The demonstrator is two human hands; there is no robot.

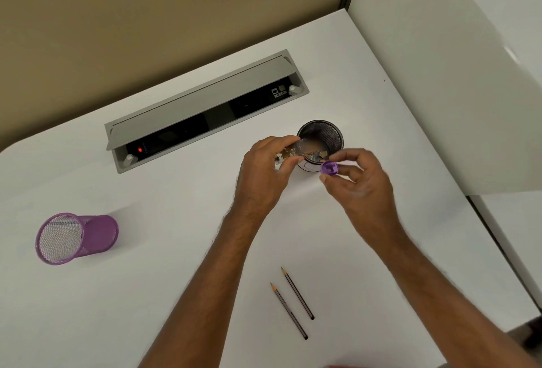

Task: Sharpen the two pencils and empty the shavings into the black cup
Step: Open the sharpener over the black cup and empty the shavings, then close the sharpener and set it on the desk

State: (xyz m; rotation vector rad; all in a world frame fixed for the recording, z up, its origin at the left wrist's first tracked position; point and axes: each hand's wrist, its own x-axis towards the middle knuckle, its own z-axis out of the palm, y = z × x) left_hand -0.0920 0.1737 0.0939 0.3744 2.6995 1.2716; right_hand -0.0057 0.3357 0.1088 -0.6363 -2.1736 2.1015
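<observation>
Left hand (265, 168) tips a clear shavings case (293, 150) over the black cup (321, 144) so shavings fall in; right hand (356, 175) pinches the purple sharpener top (330, 168) aside; both sharpened pencils (293, 303) lie nearer

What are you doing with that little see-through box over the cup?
The left hand tips the clear shavings case over the black cup. The right hand pinches the purple sharpener part. Both pencils lie on the desk, already pointed.
</observation>
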